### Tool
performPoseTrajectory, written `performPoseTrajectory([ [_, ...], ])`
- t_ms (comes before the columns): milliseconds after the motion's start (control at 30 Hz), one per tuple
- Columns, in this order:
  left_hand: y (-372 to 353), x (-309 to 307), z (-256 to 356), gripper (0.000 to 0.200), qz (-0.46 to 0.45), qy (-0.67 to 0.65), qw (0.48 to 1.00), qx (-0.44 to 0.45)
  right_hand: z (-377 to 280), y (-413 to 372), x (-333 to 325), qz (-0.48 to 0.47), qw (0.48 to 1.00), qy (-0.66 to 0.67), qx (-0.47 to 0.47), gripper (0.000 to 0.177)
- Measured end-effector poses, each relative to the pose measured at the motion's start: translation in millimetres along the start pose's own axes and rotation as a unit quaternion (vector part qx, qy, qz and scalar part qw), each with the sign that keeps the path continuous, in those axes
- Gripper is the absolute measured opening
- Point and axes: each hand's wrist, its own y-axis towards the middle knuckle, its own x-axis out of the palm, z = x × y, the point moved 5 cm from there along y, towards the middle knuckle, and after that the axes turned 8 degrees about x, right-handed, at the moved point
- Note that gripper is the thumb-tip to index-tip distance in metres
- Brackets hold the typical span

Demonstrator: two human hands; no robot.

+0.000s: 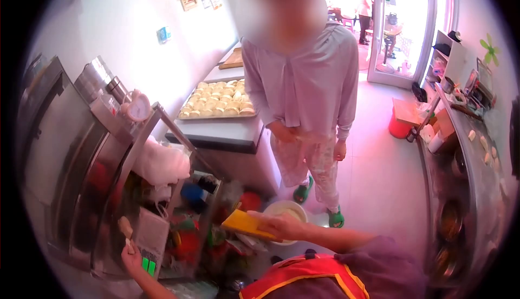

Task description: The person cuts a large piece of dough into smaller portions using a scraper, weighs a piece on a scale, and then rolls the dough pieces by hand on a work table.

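The right hand (279, 227) has its fingers closed around a flat yellow object (246, 223), whose gripped end they hide. It hangs in front of a pale bowl (290, 209), partly covered by the arm. The left hand (131, 258) pinches a small pale piece (125, 227), too blurred to identify, near a box with green displays (149, 235). Shelf clutter (187, 242) blurs together. Beyond stands a person (300, 88), partly blocking a dough tray (219, 99) on the surface (225, 132).
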Motion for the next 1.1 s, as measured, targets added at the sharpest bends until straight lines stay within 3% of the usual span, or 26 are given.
performPoseTrajectory([
  [33, -7.3, 6.0, 3.0, 0.031, -0.107, 0.031, 0.994, 0.014, 3.4, 1.4, 3.4, 0.004, 1.0, 0.005, -0.021, 0.06],
  [100, -23.6, 12.9, 5.1, 0.029, -0.034, 0.305, 0.942, 0.137, 6.2, 2.0, 10.9, 0.001, 0.999, 0.012, -0.037, 0.061],
  [167, -22.3, 37.5, 11.6, 0.026, 0.067, 0.248, 0.962, 0.088, 4.8, 6.8, 17.6, 0.007, 0.998, 0.002, -0.055, 0.063],
  [200, -18.8, 35.2, 4.6, 0.024, 0.13, 0.042, 0.99, -0.012, 5.9, 8.8, 23.7, 0.019, 0.997, -0.01, -0.076, 0.063],
  [233, -12.3, 37.0, 3.2, 0.025, 0.131, 0.056, 0.99, -0.004, 7.0, 10.6, 29.8, 0.032, 0.994, -0.023, -0.098, 0.064],
  [300, -10.2, 48.9, 3.9, 0.03, 0.141, 0.104, 0.984, 0.016, -7.2, 21.5, 33.2, -0.004, 0.998, -0.028, -0.049, 0.063],
  [333, -5.3, 58.9, 5.1, 0.034, 0.143, 0.136, 0.98, 0.028, -24.1, 29.1, 31.6, 0.136, 0.985, -0.022, -0.101, 0.055],
  [400, 22.7, 40.8, 3.4, 0.038, 0.14, 0.163, 0.976, 0.032, -36.4, 46.9, 44.1, 0.117, 0.988, -0.062, -0.077, 0.055],
  [467, 28.5, 55.4, 8.5, 0.037, 0.051, 0.258, 0.96, 0.093, -46.9, 68.9, 60.8, 0.101, 0.99, -0.089, -0.053, 0.052],
  [533, 32.0, 62.5, 4.6, 0.04, 0.047, 0.267, 0.958, 0.099, -61.5, 91.2, 80.1, 0.074, 0.989, -0.127, -0.018, 0.049],
  [600, 24.2, 82.6, 5.2, 0.035, 0.067, 0.293, 0.946, 0.119, -87.9, 120.1, 95.2, 0.123, 0.985, -0.052, -0.109, 0.052],
  [633, 24.4, 89.7, 5.6, 0.035, 0.078, 0.299, 0.944, 0.114, -107.9, 133.9, 100.9, 0.082, 0.994, -0.022, -0.069, 0.053],
  [667, 44.9, 73.6, -4.3, 0.037, 0.064, 0.314, 0.941, 0.108, -125.5, 148.4, 105.3, 0.092, 0.988, -0.011, -0.121, 0.052],
  [733, 37.7, 91.3, 6.4, 0.031, 0.091, 0.413, 0.896, 0.134, -160.5, 170.8, 115.1, 0.113, 0.977, -0.041, -0.175, 0.053],
  [867, 33.9, 72.6, 22.0, 0.036, 0.102, 0.471, 0.865, 0.139, -207.3, 207.4, 141.1, 0.123, 0.961, -0.071, -0.239, 0.056],
  [933, 26.7, 67.0, 30.4, 0.036, 0.097, 0.49, 0.849, 0.172, -227.1, 224.9, 160.3, 0.111, 0.961, -0.119, -0.224, 0.052],
  [1100, 25.5, 60.0, 25.6, 0.034, 0.115, 0.538, 0.825, 0.131, -262.0, 257.6, 207.9, 0.092, 0.937, -0.182, -0.282, 0.055],
])
